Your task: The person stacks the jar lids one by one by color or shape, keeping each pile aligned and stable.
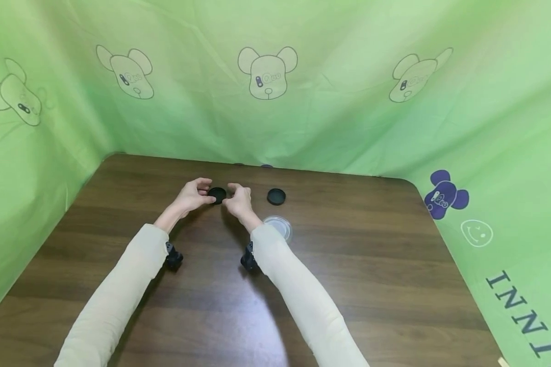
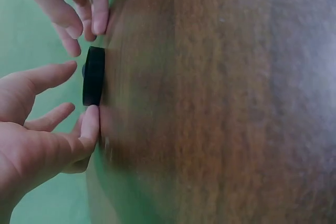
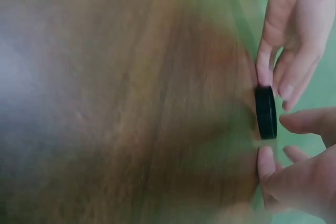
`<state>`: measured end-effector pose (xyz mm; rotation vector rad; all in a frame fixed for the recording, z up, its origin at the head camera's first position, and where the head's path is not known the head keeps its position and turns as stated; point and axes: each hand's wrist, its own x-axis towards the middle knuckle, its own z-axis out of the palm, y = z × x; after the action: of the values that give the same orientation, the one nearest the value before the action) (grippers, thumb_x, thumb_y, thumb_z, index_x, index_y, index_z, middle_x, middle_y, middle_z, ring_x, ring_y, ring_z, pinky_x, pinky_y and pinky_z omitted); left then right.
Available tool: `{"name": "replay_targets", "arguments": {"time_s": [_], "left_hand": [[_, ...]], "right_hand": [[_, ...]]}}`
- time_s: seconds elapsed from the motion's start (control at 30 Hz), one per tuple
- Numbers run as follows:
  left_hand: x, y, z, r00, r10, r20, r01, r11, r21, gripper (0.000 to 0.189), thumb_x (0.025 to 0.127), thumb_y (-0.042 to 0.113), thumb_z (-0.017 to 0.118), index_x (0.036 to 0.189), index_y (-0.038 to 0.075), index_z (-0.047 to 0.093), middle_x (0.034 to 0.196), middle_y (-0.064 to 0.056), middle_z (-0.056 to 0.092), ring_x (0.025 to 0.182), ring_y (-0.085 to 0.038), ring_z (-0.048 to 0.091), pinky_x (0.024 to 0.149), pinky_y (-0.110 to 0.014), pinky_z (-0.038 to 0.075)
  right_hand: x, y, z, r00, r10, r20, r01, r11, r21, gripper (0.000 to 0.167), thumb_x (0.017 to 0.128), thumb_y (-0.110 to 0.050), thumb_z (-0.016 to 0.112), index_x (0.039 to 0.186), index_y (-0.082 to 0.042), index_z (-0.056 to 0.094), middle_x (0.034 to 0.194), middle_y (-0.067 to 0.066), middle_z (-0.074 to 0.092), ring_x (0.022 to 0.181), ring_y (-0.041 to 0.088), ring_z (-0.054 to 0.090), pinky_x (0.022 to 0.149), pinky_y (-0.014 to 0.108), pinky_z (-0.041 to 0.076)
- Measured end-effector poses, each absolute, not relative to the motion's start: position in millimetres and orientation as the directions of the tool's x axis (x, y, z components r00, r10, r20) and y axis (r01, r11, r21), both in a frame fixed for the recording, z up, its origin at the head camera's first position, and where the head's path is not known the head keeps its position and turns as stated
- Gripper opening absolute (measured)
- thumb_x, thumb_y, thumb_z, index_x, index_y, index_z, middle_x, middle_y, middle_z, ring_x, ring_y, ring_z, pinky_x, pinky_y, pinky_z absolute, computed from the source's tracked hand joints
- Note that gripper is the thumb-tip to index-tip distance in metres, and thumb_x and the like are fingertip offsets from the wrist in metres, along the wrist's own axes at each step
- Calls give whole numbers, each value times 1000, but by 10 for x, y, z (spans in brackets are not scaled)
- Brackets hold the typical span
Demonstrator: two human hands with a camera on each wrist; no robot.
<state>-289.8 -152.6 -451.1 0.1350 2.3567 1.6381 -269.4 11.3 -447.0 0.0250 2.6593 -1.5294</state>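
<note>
A shallow round black cap point(image 1: 217, 195) lies on the wooden table between my two hands. The thumb tip of my left hand point(image 1: 192, 197) touches its near left edge, while the other fingers spread loosely behind it; in the left wrist view that thumb meets the rim of the cap point(image 2: 94, 76). My right hand point(image 1: 240, 201) is on the other side, fingers loosely bent around nothing. A small gap separates it from the cap point(image 3: 266, 113) in the right wrist view.
A second round black cap point(image 1: 276, 197) lies to the right of my right hand. Nearer, a clear round plastic piece point(image 1: 280, 227) sits partly hidden behind my right sleeve. Green printed cloth point(image 1: 266, 122) hangs around the table point(image 1: 358, 285) at the back and sides.
</note>
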Motion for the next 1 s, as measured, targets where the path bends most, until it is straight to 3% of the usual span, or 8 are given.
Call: {"name": "replay_targets", "arguments": {"time_s": [0.13, 0.43, 0.57, 1.0], "left_hand": [[-2889, -1512, -4521, -964, 231, -130, -34, 376, 926, 63, 82, -10, 65, 140, -7, 40, 133, -29, 46, 121, -40, 46, 101, -43, 42], [-2888, -1486, -4522, -973, 210, -90, -3, 381, 925, 62, 78, -13, 67, 136, -9, 45, 127, -30, 51, 114, -38, 52, 97, -41, 45], [-2890, -1459, -4531, -977, 199, -81, 5, 397, 918, 60, 78, -13, 68, 134, -9, 48, 126, -29, 52, 112, -38, 53, 97, -41, 46], [-2838, -1448, -4577, -978, 181, -107, -21, 424, 905, 59, 79, -9, 73, 133, -8, 50, 125, -29, 55, 115, -37, 54, 98, -41, 46]], "right_hand": [[-2733, 120, -4486, -998, -51, -37, 5, 518, -855, 51, 77, 11, 66, 127, 1, 60, 115, 16, 55, 104, 23, 48, 86, 27, 43], [-2809, 82, -4492, -996, -89, -23, -30, 545, -838, 53, 76, 8, 72, 127, 1, 60, 114, 16, 60, 104, 24, 57, 87, 22, 47], [-2829, 80, -4519, -995, -99, -11, -45, 546, -837, 51, 76, 12, 69, 126, 3, 60, 111, 16, 62, 102, 24, 58, 84, 20, 49], [-2793, 86, -4560, -996, -88, -11, -39, 545, -838, 46, 78, 9, 72, 122, 4, 62, 108, 17, 67, 99, 23, 62, 86, 24, 49]]}}
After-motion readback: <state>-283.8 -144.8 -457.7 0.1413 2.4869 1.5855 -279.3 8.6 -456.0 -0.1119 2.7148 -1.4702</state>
